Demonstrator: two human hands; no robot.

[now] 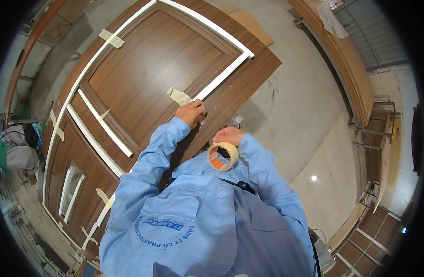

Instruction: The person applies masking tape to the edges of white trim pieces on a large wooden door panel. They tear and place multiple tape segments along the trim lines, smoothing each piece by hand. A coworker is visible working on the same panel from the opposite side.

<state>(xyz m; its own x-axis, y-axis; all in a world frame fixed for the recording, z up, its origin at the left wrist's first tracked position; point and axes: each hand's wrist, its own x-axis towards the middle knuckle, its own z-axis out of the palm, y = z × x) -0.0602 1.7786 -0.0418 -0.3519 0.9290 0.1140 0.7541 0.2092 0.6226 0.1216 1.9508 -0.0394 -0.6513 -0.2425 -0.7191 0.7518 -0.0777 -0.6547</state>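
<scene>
A brown wood-grain door panel (147, 60) lies in front of me, edged with white strips (223, 76). My left hand (191, 113) is on the panel's near right side, at the lower end of a white strip. Its fingers are curled down on a piece of masking tape (179, 97), whose loose end sticks out to the upper left. What lies under the fingertips is hidden. Close to my body, off the panel's edge, my right hand (229, 136) is closed on a roll of masking tape (233, 157), which hangs below the fingers.
More tape pieces (111, 39) cross the white strips along the panel's left side. A short white strip (106, 122) lies across the panel's middle. Stacked brown boards (346, 55) stand on a rack at the right. Another person (18, 147) bends over at the far left.
</scene>
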